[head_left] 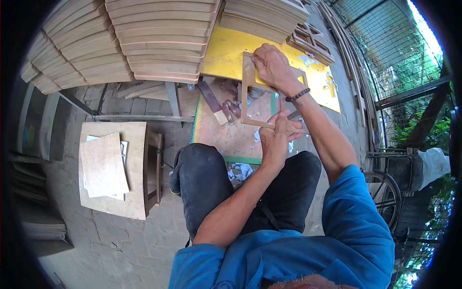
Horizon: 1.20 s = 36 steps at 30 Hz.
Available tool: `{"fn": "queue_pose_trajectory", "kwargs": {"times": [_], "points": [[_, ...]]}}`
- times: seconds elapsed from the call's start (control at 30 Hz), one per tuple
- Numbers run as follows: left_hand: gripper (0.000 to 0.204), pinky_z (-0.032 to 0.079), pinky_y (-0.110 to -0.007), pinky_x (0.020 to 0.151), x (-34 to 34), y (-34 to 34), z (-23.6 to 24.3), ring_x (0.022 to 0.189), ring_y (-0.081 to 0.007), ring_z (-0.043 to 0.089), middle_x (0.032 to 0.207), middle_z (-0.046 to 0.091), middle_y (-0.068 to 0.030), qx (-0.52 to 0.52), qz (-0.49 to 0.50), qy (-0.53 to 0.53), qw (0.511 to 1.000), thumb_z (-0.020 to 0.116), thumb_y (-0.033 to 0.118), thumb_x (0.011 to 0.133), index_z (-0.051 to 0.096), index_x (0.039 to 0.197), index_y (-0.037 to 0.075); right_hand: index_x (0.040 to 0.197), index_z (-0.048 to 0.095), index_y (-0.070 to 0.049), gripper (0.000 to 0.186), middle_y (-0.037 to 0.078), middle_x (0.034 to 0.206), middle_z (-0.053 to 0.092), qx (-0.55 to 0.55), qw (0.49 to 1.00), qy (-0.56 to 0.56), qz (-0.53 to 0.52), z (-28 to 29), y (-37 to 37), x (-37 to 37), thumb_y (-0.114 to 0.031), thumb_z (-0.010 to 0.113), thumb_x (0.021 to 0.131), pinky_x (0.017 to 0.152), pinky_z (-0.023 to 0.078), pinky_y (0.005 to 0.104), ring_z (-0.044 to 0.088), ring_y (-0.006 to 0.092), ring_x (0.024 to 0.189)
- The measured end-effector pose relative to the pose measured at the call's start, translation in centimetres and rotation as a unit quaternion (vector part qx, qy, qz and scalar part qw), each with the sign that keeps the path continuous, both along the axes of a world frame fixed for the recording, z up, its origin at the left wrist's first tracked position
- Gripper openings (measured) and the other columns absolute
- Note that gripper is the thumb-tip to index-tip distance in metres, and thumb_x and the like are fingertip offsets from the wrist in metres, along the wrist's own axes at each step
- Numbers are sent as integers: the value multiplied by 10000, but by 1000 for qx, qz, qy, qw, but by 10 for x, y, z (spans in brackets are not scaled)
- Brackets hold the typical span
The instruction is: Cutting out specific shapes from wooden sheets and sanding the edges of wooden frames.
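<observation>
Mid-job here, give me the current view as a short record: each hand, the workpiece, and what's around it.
left hand: gripping the near edge of the wooden frame
right hand: fingers curled at the frame's far edge; anything under them is hidden
right wrist: dark beaded bracelet
workpiece: frame with openings, tilt unclear
beyond: yellow board
person's left: small wooden table bearing a thin wooden sheet
upper left: stacked wooden pieces
far right: bicycle wheel

Frame (245, 96) observed as smooth, matt wood; bare, matt wood noted in the stacked pieces (161, 41). Smooth surface seen on the yellow board (224, 53), matt cloth on the shirt (308, 257).
</observation>
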<state>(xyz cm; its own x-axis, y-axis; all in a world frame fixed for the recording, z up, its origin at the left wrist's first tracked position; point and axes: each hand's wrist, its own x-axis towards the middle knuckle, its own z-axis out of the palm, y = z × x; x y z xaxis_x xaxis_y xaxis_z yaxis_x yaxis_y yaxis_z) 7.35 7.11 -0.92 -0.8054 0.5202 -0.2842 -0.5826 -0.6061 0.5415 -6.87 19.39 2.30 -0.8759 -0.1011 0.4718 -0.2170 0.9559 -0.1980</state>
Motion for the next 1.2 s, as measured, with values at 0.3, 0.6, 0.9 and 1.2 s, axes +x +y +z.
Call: {"fn": "queue_pose_trajectory", "kwargs": {"times": [0.3, 0.6, 0.9, 1.2], "points": [[371, 629, -326, 717, 1, -3, -3, 814, -211, 712, 886, 700, -169, -7, 18, 14, 1000, 466, 237, 1071, 577, 1228, -80, 852, 643, 8, 93, 181, 838, 599, 56, 991, -14, 124, 3, -7, 6, -84, 657, 852, 761, 485, 469, 598, 391, 851], [367, 625, -315, 682, -2, -7, -10, 764, -203, 713, 853, 697, -147, 0, 38, -6, 999, 493, 260, 1061, 591, 1187, -70, 874, 651, -6, 84, 187, 848, 609, 35, 986, -39, 156, -4, -25, 30, -73, 605, 851, 779, 504, 464, 606, 398, 876], [397, 625, -319, 612, -1, 11, -16, 698, -208, 704, 808, 686, -158, 22, 46, 4, 999, 546, 313, 1031, 585, 1145, -65, 812, 615, -8, 152, 190, 817, 596, 94, 992, 43, 71, -9, 1, -6, -147, 635, 871, 737, 494, 471, 615, 404, 836], [392, 616, -321, 657, -15, 1, -17, 742, -208, 708, 881, 704, -144, 49, 7, -27, 998, 594, 341, 1005, 575, 1148, -23, 931, 668, -23, 157, 54, 749, 608, -163, 975, -145, 41, 57, -7, 65, -178, 671, 955, 551, 399, 277, 547, 148, 616]]}}
